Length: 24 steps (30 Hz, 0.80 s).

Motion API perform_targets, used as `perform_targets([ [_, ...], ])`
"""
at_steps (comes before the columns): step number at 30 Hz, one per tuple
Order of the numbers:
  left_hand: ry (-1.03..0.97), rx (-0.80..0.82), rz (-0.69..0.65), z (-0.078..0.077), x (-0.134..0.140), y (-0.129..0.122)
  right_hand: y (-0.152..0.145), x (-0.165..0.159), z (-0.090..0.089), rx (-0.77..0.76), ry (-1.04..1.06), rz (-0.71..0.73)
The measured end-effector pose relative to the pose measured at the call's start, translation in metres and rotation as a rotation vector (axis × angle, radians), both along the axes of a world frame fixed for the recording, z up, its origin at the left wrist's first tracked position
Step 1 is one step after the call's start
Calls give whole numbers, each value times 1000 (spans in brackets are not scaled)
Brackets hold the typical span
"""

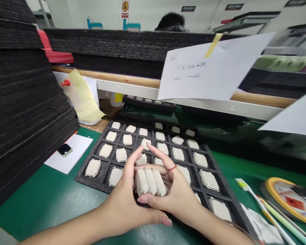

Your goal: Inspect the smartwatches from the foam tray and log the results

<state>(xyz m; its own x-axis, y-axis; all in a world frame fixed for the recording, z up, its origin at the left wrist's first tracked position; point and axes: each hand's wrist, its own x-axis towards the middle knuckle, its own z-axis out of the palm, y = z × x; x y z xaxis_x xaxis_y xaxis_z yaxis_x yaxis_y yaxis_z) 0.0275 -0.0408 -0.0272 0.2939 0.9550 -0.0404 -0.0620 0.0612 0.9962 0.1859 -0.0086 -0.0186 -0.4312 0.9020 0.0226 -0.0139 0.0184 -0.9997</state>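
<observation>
Over the black foam compartment tray point(89, 181), the curled right hand point(180, 192) clasps at least three cream, rounded-rectangular casings point(151, 182) abreast, long axes pointing forward, while the loosely cupped left hand point(126, 195) flanks their left, contact unclear.

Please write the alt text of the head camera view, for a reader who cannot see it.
A person's left hand and right hand cup at least three pale cases above a black foam tray whose compartments hold more cases. The tray lies on a green table, with a toothbrush to its right and a watch on white paper to its left.
</observation>
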Motion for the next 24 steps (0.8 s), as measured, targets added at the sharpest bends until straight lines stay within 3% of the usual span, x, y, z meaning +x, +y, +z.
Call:
perform_targets([
  [4, -314, -274, -29, 10, 0, 4, 4, 4, -2, 239, -25, -69],
  [8, -415, -485, -107, 15, 4, 9, 3, 8, -3, 401, -55, -63],
  [12, -388, -452, -52, 14, 4, 9, 3, 10, -3, 515, -47, -24],
  [17, -353, -412, 10, 11, 2, 9, 5, 10, -5, 553, -50, 1],
  [24, -361, -379, -26, 9, 3, 8, 4, 10, -8, 585, -30, 8],
])
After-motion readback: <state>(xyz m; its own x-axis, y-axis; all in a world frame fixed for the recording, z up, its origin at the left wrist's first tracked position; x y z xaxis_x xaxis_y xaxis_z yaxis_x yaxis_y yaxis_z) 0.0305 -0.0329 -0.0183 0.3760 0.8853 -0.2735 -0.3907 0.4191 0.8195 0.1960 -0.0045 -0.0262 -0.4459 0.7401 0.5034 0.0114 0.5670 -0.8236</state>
